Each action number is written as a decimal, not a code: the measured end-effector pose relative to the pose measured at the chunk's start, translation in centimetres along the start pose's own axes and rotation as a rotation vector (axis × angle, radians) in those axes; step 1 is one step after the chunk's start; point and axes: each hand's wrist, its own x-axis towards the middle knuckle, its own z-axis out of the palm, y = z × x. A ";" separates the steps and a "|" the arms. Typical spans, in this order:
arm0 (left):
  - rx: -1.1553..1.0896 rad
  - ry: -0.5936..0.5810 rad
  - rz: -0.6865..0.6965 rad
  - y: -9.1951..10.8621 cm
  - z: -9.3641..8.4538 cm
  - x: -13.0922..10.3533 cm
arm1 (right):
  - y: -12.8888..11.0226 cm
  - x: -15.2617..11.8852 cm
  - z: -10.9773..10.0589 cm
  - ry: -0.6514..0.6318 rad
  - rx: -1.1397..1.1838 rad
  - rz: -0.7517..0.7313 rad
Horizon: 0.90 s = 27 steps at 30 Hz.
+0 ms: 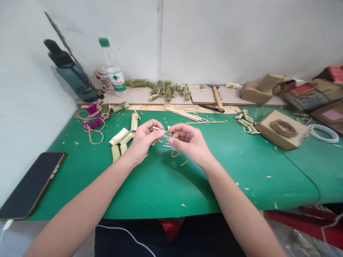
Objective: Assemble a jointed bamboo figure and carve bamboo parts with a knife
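Observation:
My left hand (pixel 147 139) is closed, pinching short thin bamboo sticks (pixel 158 129) between thumb and fingers. Close beside it my right hand (pixel 189 142) is also closed, its fingertips together at the near end of the sticks. What exactly lies in that pinch is too small to make out. A small loop of twine (pixel 175 153) shows just under the right hand; whether it hangs from the fingers or lies on the mat I cannot tell. Left of my left hand lie several pale cut bamboo pieces (pixel 119 136). Bits of stick are scattered below the fingertips.
At the back are green bamboo sections (pixel 168 89), long thin sticks (pixel 184 113), a hammer (pixel 218 100) and two bottles, one clear (pixel 116 80). A phone (pixel 32 185) lies left on the green mat (pixel 166 192). Cardboard (pixel 281 130) with a tape roll and a white ring (pixel 323 133) are right.

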 end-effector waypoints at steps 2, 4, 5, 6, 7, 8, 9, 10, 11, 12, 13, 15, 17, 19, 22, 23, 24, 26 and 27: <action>-0.002 0.030 0.020 -0.2 0.0 0.1 | -0.1 -0.1 0.1 -0.023 0.006 -0.002; -0.002 0.051 0.043 -0.6 0.0 0.3 | -0.2 -0.1 0.2 -0.040 0.015 -0.008; -0.002 0.057 0.055 -0.8 0.0 0.4 | -0.2 -0.2 0.2 -0.046 0.017 -0.017; -0.001 0.061 0.068 -1.0 0.0 0.4 | -0.2 -0.2 0.3 -0.049 0.017 -0.028; 0.001 0.065 0.082 -1.1 0.1 0.5 | -0.3 -0.2 0.3 -0.050 0.015 -0.043; 0.008 0.068 0.095 -1.3 0.1 0.6 | -0.3 -0.3 0.4 -0.052 0.012 -0.058; 0.018 0.071 0.105 -1.5 0.1 0.7 | -0.3 -0.3 0.4 -0.056 0.008 -0.071; 0.032 0.074 0.112 -1.6 0.1 0.7 | -0.3 -0.4 0.4 -0.063 0.005 -0.084; 0.047 0.075 0.116 -1.7 0.1 0.7 | -0.3 -0.5 0.4 -0.071 0.001 -0.095; 0.063 0.073 0.117 -1.7 0.1 0.7 | -0.4 -0.5 0.4 -0.079 -0.003 -0.103; 0.077 0.068 0.117 -1.7 0.1 0.7 | -0.3 -0.6 0.4 -0.087 -0.007 -0.107; 0.090 0.056 0.116 -1.5 0.0 0.6 | -0.3 -0.7 0.5 -0.094 -0.013 -0.101; 0.075 0.041 0.095 -1.1 0.0 0.5 | -0.2 -0.6 0.4 -0.090 -0.021 -0.093; 0.027 0.020 0.056 -0.6 0.0 0.3 | 0.0 -0.5 0.5 -0.073 -0.040 -0.096; -0.066 -0.026 -0.001 -0.1 0.0 0.1 | 0.1 -0.2 0.6 -0.036 -0.080 -0.093; -0.091 -0.041 -0.012 -0.1 0.1 0.0 | 0.1 -0.1 0.6 -0.017 -0.092 -0.085; -0.107 -0.053 -0.021 -0.1 0.1 0.0 | 0.1 0.0 0.7 0.004 -0.107 -0.077; -0.105 -0.066 -0.023 -0.2 0.1 0.0 | 0.1 0.1 0.8 0.053 -0.139 -0.069; -0.094 -0.068 -0.014 -0.3 0.0 0.0 | 0.2 0.1 0.8 0.075 -0.154 -0.070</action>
